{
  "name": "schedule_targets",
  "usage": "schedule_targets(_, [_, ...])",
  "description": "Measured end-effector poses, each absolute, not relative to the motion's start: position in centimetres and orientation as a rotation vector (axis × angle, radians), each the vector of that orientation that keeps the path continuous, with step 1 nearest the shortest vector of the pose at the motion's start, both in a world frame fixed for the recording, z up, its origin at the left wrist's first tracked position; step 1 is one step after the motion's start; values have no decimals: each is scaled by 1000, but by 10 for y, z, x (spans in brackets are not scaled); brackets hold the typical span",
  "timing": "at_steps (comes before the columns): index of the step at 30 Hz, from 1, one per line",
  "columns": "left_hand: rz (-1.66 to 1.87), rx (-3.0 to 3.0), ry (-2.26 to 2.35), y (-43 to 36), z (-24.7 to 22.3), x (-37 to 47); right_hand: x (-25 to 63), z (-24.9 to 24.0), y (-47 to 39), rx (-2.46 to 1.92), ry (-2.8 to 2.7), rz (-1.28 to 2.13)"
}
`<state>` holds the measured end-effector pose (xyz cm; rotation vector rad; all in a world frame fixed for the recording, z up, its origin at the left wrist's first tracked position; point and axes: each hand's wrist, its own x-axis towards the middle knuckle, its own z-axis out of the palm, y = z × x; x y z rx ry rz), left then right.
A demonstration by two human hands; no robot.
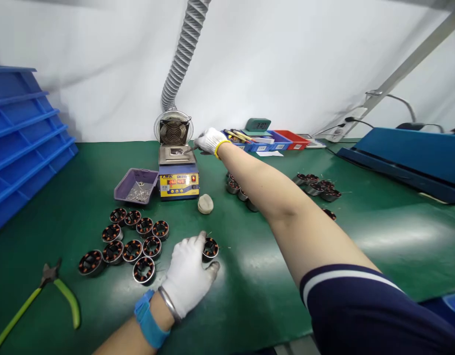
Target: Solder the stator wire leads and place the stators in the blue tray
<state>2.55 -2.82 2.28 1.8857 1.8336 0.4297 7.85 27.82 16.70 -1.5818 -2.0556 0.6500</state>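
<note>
My left hand [190, 271], in a white glove with bare fingertips, has its thumb and fingers round a motor stator [214, 241] with copper windings, low over the green bench. My right hand [211, 140], also gloved, stretches forward to the solder pot [178, 172]. Its fingers are closed on a thin metal tool [190, 149], whose tip is at the pot's molten solder [176, 152]; the exact kind of tool cannot be made out. Several finished-looking stators [132, 250] stand in a cluster left of my left hand. A whitish round pad [205, 203] lies in front of the pot.
Beside the pot is a purple tray [121, 189] of wire scraps. Green-handled cutters [50, 274] lie at left, near stacked blue crates [23, 143]. More stators [313, 189] stand at right. Behind are parts bins [297, 140], a clock [258, 124] and an exhaust hose [185, 49].
</note>
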Motion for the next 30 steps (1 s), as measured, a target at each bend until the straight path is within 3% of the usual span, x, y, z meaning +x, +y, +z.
schedule_targets(16, [411, 1889, 1851, -28, 25, 26, 74, 145, 247, -1497, -1758, 1235])
schedule_targets(23, [423, 1900, 1841, -29, 25, 26, 76, 141, 247, -1469, -1725, 1219])
schedule_targets(30, [436, 1899, 1834, -29, 24, 26, 88, 141, 263, -1493, -1829, 981])
